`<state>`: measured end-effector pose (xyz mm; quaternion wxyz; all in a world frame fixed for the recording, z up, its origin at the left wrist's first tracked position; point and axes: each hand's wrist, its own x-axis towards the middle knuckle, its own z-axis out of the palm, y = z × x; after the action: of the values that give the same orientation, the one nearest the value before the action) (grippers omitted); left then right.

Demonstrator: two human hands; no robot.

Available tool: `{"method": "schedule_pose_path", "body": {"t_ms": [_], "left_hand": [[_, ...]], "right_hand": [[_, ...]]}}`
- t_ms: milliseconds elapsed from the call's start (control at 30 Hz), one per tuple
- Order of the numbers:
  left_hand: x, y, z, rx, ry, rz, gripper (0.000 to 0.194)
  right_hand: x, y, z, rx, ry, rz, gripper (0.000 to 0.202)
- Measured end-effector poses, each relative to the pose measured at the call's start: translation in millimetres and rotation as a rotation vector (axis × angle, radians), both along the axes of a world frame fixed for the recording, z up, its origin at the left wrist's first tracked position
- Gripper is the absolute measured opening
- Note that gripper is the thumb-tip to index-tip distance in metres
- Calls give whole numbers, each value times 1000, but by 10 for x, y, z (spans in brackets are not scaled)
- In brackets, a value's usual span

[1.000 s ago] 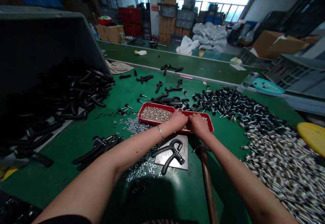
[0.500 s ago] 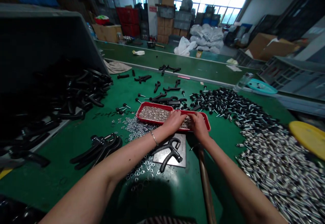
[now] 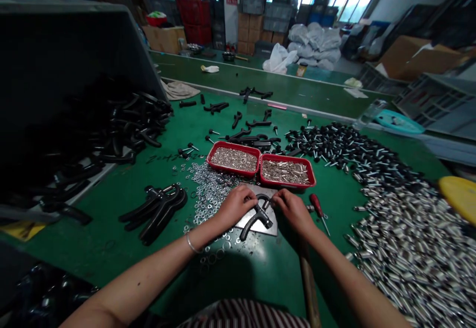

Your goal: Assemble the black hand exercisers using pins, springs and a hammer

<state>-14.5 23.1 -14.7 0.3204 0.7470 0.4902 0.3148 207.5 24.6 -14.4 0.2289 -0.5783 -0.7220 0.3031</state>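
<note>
A black hand grip strengthener (image 3: 260,213) with a metal spring lies on a steel plate (image 3: 266,229) in front of me. My left hand (image 3: 238,205) is at the strengthener's upper left side, fingers pinched together. My right hand (image 3: 294,211) is at its upper right by the spring, thumb and fingertips closed. Anything in either pinch is too small to make out. Just beyond stand two red trays: the left tray (image 3: 232,171) holds tiny metal parts, and the right tray (image 3: 288,186) holds small metal pins.
Assembled strengtheners (image 3: 159,211) lie at left, beside scattered washers (image 3: 206,194). A red-handled screwdriver (image 3: 317,206) and a wooden handle (image 3: 308,288) are near my right forearm. Metal sleeves (image 3: 412,248) and black-headed bolts (image 3: 342,147) heap at right. A large bin (image 3: 143,45) holds black handles.
Both hands have come back from the right red tray to the strengthener on the plate. The pins and the screwdriver now show. The whole view has shifted slightly.
</note>
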Motion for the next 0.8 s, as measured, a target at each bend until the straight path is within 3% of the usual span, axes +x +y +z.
{"method": "schedule_pose_path", "body": {"t_ms": [167, 300, 400, 500, 667, 800], "left_hand": [[50, -5, 9, 41, 187, -20, 12], [65, -36, 39, 73, 280, -23, 13], [95, -38, 65, 175, 416, -89, 16], [117, -28, 82, 308, 575, -215, 22], [91, -160, 82, 370, 645, -347, 22], [79, -362, 67, 340, 627, -271, 35]], "right_hand": [[-52, 23, 78, -2, -240, 18, 18], [-199, 57, 179, 132, -574, 180, 12], [-226, 138, 252, 152, -629, 281, 13], [-29, 121, 307, 130, -633, 275, 9], [484, -444, 177, -26, -734, 4, 29], [599, -943, -97, -144, -598, -125, 35]]}}
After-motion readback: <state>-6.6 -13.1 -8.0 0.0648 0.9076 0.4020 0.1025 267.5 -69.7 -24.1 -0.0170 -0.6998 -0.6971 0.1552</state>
